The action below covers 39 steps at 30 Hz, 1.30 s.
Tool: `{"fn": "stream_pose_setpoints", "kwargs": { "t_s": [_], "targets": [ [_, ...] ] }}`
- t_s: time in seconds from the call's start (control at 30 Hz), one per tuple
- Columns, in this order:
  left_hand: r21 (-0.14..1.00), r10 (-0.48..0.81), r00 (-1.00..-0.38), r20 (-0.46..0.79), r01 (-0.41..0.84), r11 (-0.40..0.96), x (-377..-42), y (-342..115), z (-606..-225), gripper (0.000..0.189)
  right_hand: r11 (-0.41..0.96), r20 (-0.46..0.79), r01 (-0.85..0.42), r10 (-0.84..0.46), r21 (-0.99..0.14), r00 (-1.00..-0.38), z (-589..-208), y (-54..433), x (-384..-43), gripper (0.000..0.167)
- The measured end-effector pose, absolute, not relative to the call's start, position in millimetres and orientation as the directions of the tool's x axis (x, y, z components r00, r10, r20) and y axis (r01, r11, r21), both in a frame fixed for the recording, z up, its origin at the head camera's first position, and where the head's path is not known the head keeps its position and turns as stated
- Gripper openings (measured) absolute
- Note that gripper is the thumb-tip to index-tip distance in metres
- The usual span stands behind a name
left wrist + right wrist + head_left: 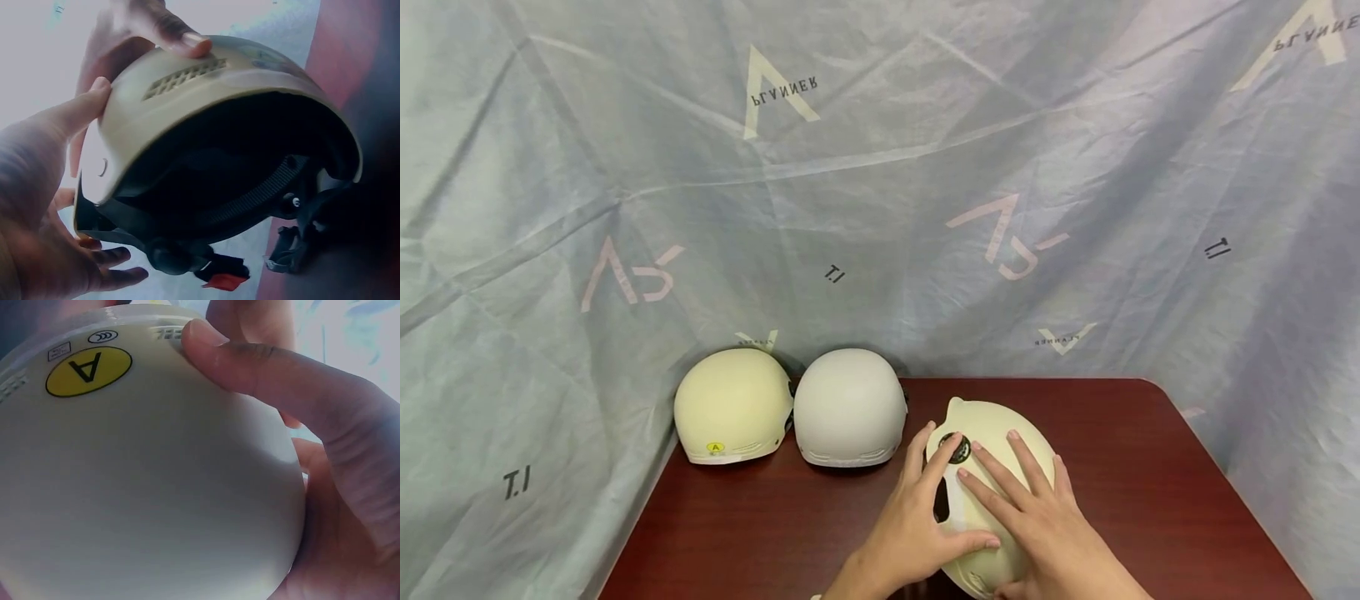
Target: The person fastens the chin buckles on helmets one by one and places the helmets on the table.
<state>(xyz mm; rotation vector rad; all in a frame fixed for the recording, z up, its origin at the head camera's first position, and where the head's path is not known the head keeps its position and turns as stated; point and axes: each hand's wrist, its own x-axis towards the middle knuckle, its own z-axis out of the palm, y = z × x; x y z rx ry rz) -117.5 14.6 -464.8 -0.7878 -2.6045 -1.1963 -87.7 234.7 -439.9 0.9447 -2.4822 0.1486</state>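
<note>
Both hands hold a cream-coloured helmet (pixel 1000 417) at the right front of the table. Its shell is tilted, with a dark round piece (pixel 958 451) on the side facing left. My left hand (pixel 904 525) grips that side, thumb on the shell and fingers spread round the rim. Across the shell lies my right hand (pixel 1051 529), fingers spread; its thumb (pixel 240 365) presses near the front vent. In the left wrist view the black inner lining (pixel 212 169), a hanging strap and a red buckle part (pixel 226 281) show. A yellow "A" sticker (pixel 89 372) marks the front.
Two more helmets stand side by side at the back left of the table: a cream one (pixel 733 404) with a yellow sticker and a white one (pixel 850 407). The dark red table (pixel 760 533) meets a grey printed cloth (pixel 880 208) behind and at both sides.
</note>
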Motion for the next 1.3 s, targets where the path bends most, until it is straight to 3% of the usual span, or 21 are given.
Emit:
{"fn": "stream_pose_setpoints", "kwargs": {
  "t_s": [0.5,0.67,0.9,1.1,1.3],
  "targets": [
    [0.675,0.448,-0.848,0.283,0.508,0.534,-118.7,12.9,-476.2,0.114,0.761,0.486,-0.646,-0.588,0.063,-0.646,-443.4,242.1,-92.3,0.148],
    [0.698,0.486,-0.837,0.250,0.504,0.509,-115.0,11.4,-481.0,0.111,0.757,0.540,-0.648,-0.580,0.082,-0.609,-453.0,244.2,-91.4,0.136],
    [0.698,0.494,-0.806,0.327,0.558,0.449,-116.2,13.9,-488.5,0.107,0.765,0.569,-0.644,-0.525,-0.011,-0.633,-467.7,244.4,-89.9,0.122],
    [0.650,0.479,-0.742,0.469,0.657,0.382,-119.5,18.0,-492.7,0.102,0.774,0.598,-0.631,-0.481,-0.054,-0.641,-475.6,239.2,-87.9,0.114],
    [0.588,0.485,-0.735,0.474,0.674,0.447,-121.5,18.0,-487.1,0.102,0.796,0.630,-0.601,-0.430,-0.073,-0.646,-482.1,237.0,-85.7,0.110]
  ]
}}
